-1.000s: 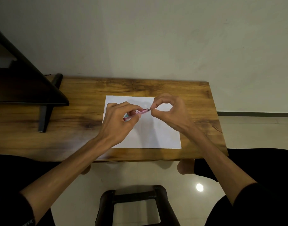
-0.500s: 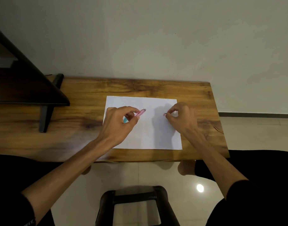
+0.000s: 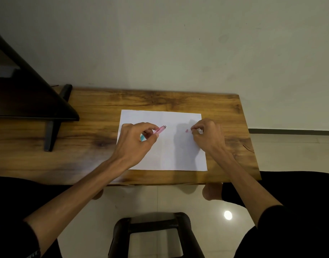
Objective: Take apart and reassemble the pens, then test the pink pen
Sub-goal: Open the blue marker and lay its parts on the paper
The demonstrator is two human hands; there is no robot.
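A white sheet of paper (image 3: 169, 146) lies on the wooden table (image 3: 104, 116). My left hand (image 3: 135, 144) grips the pink pen barrel (image 3: 159, 130) over the sheet's left part, its open end pointing right. A bit of teal pen (image 3: 142, 138) shows under that hand's fingers. My right hand (image 3: 206, 136) hovers low over the sheet's right part, fingers pinched. A small pink pen tip piece (image 3: 187, 130) sits just left of those fingertips; whether they still touch it I cannot tell.
A dark monitor (image 3: 25, 94) on a black stand (image 3: 50, 135) takes up the table's left end. A black stool (image 3: 154, 237) stands on the tiled floor below the table's front edge. The wall rises directly behind the table.
The hands pulled apart: the small pink tip piece came off the pen barrel and my right hand carried it right and down to the paper. My left hand kept the barrel.
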